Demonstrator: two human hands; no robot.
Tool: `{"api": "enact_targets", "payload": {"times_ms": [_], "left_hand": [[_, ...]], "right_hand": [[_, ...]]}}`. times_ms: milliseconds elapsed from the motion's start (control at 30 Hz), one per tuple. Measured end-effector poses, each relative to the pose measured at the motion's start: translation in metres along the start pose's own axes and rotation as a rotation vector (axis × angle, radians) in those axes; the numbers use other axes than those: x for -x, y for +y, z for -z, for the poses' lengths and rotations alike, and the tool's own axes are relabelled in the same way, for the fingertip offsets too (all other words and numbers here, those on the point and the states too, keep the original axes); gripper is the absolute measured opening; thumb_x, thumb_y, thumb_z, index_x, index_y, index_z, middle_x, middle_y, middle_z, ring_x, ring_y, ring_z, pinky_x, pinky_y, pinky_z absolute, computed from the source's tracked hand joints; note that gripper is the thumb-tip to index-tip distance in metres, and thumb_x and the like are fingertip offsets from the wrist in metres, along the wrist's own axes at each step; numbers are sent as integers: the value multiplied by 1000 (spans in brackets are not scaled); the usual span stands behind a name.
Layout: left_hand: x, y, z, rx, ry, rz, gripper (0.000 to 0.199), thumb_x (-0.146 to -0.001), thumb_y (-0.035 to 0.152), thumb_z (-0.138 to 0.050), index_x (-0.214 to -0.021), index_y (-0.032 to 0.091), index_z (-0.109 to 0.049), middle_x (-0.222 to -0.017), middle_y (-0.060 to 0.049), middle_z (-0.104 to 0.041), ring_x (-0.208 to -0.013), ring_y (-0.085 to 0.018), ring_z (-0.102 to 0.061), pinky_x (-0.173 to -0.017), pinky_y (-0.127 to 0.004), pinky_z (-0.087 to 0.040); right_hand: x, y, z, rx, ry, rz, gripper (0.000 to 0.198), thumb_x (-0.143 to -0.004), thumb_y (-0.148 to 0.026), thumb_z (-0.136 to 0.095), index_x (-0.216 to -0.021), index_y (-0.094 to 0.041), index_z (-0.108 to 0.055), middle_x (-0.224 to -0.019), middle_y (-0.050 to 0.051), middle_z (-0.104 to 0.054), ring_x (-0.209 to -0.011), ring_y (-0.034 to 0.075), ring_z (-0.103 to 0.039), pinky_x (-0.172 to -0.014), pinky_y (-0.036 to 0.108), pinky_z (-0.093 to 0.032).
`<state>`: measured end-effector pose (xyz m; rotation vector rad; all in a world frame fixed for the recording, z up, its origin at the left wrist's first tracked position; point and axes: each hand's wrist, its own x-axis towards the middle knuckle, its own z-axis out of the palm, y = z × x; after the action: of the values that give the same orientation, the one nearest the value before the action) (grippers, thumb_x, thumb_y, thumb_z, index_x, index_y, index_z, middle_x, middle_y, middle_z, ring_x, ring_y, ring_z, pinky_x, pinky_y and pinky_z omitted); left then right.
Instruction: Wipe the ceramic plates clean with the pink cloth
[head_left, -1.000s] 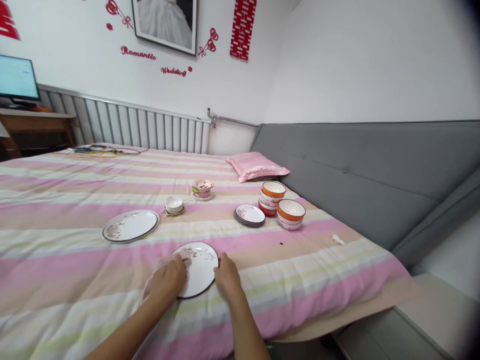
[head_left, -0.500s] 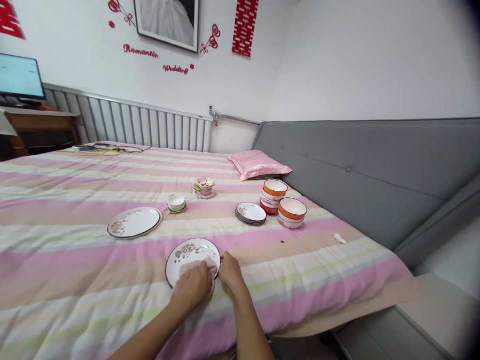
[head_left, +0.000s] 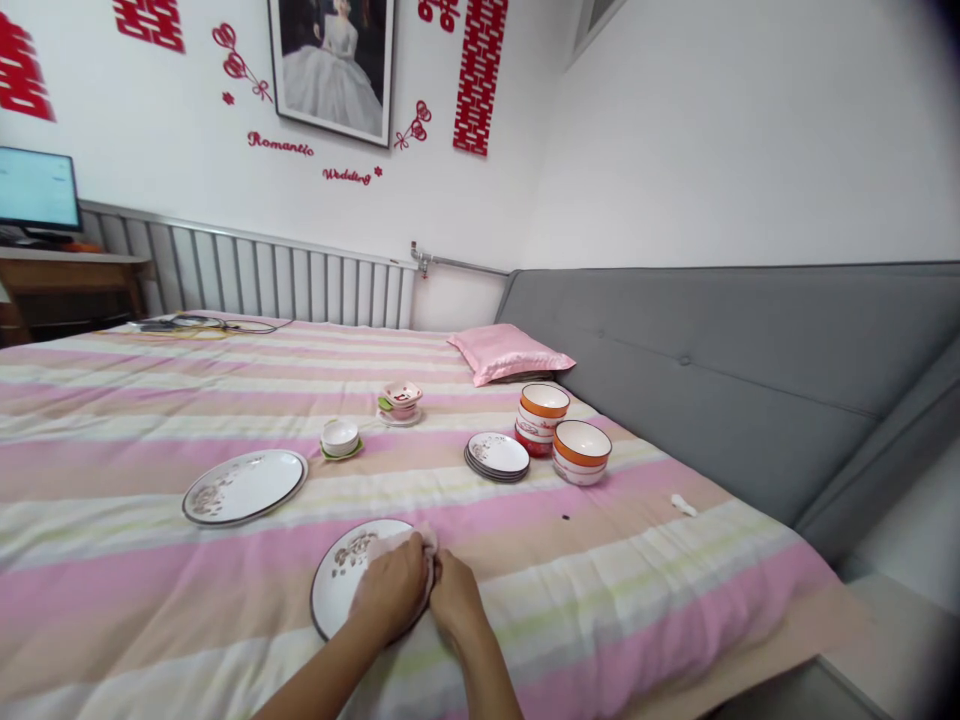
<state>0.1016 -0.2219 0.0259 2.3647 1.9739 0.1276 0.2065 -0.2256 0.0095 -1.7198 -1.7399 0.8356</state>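
Note:
A white plate (head_left: 334, 590) with a dark rim and brown flower pattern is tilted on the striped bed cover in front of me. My left hand (head_left: 394, 590) is closed on a pale pink cloth (head_left: 430, 540) and presses it against the plate's upper right part. Beside it, my right hand (head_left: 454, 595) pinches the plate's right edge, its fingertips partly hidden. The lower part of the plate is covered by my left hand and forearm.
An oval plate (head_left: 251, 488) lies to the left. Farther back are small white bowls (head_left: 340, 434) and pink dishes (head_left: 401, 398). Stacked plates (head_left: 499, 453), one bowl stack (head_left: 541, 420) and another bowl stack (head_left: 581, 455) stand right, near the grey headboard (head_left: 712, 370).
My left hand has moved the cloth up across the plate to its upper right edge, close to my right hand. The camera view has tilted upward, showing more wall.

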Motion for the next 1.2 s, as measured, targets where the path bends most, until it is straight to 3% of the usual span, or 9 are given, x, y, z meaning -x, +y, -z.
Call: {"api": "enact_targets", "payload": {"times_ms": [200, 400, 667, 933, 1200], "left_hand": [[-17, -13, 1, -66, -3, 58, 33, -91, 23, -27, -109, 10, -52, -92, -20, -67, -89, -31, -65, -74, -43, -46], [-29, -42, 4, -72, -11, 144, 31, -91, 21, -26, -105, 10, -51, -95, -19, -67, -88, -30, -66, -71, -40, -46], [-15, -68, 8, -96, 1, 185, 31, -90, 20, -24, -104, 11, -50, -98, -18, -66, -89, -30, -65, -72, -40, -46], [16, -71, 4, -126, 20, 215, 34, -90, 24, -26, -105, 9, -52, -91, -19, -67, -88, -32, -64, -73, -43, -46], [45, -49, -2, -109, 28, 227, 34, -89, 27, -29, -103, 7, -53, -92, -21, -66, -89, -34, -64, -72, -42, -46]], "right_hand": [[-5, 5, -5, -3, -5, 7, 29, -83, -10, -40, -98, -16, -64, -101, 10, -69, -98, 20, -63, -81, 24, -43], [-6, 6, -6, 22, -5, -34, 32, -75, -5, -45, -100, -15, -62, -104, 11, -67, -98, 20, -61, -83, 25, -42], [-3, -1, -1, 47, -13, -63, 30, -75, -8, -47, -101, -16, -61, -104, 10, -67, -97, 19, -62, -82, 25, -43], [-2, -2, 0, 40, -37, -70, 30, -77, -9, -46, -103, -17, -58, -104, 9, -67, -97, 19, -62, -80, 25, -43], [-1, 0, 0, 40, -33, -72, 30, -74, -8, -46, -100, -18, -57, -99, 9, -68, -91, 20, -62, -75, 25, -41]]}}
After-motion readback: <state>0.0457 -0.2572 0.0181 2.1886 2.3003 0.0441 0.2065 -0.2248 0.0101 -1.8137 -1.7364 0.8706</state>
